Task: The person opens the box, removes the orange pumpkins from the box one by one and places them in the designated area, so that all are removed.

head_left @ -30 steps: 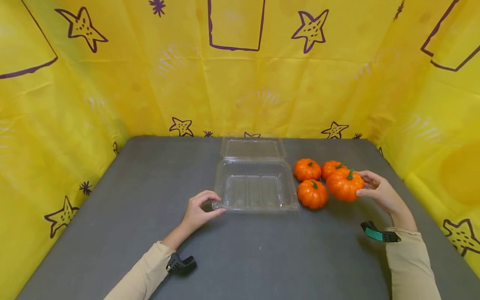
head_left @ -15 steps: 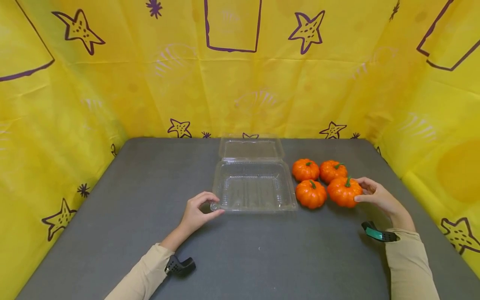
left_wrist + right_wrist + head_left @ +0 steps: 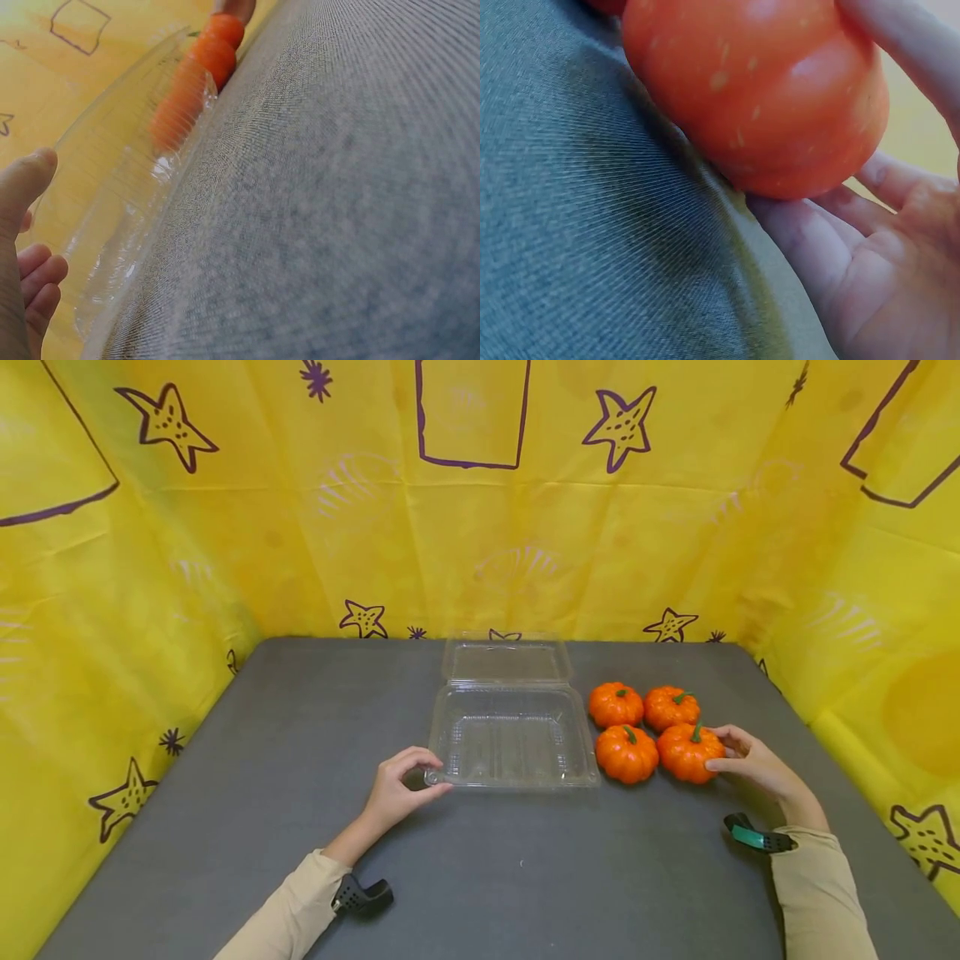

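An orange pumpkin (image 3: 686, 755) with a green stem sits at the front right of a tight group. My right hand (image 3: 761, 772) grips it from its right side, thumb in front. In the right wrist view, fingers (image 3: 802, 232) reach under the pumpkin (image 3: 757, 90) close to the table. A clear plastic clamshell container (image 3: 512, 787) lies with its lid (image 3: 507, 662) folded back. My left hand (image 3: 401, 785) pinches its near left corner between thumb and fingers. The left wrist view shows the thumb (image 3: 34, 176) at the container's rim.
Three more pumpkins stand close together: one at the back left (image 3: 615, 705), one at the back right (image 3: 670, 708), and one at the front left (image 3: 626, 754), right by the container's side. Yellow patterned cloth (image 3: 480, 552) surrounds the dark grey table (image 3: 480, 877).
My right hand has lowered the pumpkin onto the table, in front of the back right pumpkin that it partly covered earlier. My left hand stays at the container's corner.
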The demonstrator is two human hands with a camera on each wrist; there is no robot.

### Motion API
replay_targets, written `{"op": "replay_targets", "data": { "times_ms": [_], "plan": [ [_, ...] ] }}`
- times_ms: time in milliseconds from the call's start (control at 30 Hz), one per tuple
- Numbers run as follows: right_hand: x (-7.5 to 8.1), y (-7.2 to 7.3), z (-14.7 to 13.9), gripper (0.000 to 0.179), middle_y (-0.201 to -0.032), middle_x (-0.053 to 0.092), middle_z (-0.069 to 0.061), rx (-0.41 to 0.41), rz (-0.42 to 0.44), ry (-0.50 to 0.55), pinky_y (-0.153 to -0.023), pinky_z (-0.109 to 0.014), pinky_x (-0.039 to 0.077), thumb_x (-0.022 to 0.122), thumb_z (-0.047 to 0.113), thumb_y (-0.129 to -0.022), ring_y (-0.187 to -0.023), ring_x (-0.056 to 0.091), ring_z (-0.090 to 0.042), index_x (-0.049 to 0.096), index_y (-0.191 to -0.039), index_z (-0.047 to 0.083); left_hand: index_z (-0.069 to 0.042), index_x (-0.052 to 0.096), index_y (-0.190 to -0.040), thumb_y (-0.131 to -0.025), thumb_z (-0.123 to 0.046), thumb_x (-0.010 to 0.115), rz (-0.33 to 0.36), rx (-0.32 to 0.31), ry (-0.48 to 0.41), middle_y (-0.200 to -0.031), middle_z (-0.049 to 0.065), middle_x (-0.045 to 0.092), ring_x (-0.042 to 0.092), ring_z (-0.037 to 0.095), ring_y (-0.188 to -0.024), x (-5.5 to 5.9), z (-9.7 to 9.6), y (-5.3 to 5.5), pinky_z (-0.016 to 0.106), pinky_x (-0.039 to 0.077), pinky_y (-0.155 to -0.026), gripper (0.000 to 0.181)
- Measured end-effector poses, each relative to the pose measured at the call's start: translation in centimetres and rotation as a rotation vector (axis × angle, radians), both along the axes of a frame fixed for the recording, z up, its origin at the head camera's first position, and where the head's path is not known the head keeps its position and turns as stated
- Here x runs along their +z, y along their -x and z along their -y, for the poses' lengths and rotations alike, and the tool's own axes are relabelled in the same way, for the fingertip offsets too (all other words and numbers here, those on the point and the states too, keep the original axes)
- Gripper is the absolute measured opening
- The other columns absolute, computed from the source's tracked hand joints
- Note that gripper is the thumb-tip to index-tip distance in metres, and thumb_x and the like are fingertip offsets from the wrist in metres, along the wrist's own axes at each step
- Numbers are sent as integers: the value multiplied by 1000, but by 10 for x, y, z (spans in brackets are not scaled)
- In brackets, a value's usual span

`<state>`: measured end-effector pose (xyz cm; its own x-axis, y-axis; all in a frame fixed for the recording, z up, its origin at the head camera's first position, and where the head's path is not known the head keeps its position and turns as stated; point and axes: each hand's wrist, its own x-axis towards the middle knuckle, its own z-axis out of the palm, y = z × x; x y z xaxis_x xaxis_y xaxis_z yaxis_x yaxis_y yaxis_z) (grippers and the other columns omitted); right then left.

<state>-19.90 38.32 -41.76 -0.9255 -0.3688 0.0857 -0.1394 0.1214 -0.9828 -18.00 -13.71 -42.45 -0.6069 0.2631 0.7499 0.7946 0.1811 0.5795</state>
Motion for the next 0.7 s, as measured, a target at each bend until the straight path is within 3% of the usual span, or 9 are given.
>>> {"op": "replay_targets", "data": {
  "times_ms": [233, 433, 700],
  "plan": [
    [-4, 1, 0, 37, -106, 57, 7, 52, 20, 16, -73, -22, 48, 53, -11, -82, -91, 56, -8, 52, -109, 14, 6, 61, -79, -51, 10, 80, -22, 1, -1, -77, 15, 60, 56, 24, -69, 0, 0, 0, 23, 45, -65, 34],
    [-5, 2, 1, 35, -108, 55, 7, 47, 19, 17, -74, -21, 47, 52, -11, -83, -91, 56, -8, 52, -109, 13, 3, 62, -78, -49, 11, 80, -56, 3, -8, -76, 14, 60, 56, 23, -69, 0, 0, 1, 24, 45, -63, 36],
    [-6, 2, -1, 34, -111, 54, 9, 56, 34, 34, -75, -21, 47, 52, -10, -84, -93, 55, -8, 52, -109, 12, 2, 62, -79, -49, 11, 80, -48, 7, -2, -76, 14, 60, 55, 23, -69, 1, 0, 1, 24, 45, -62, 36]
  ]
}}
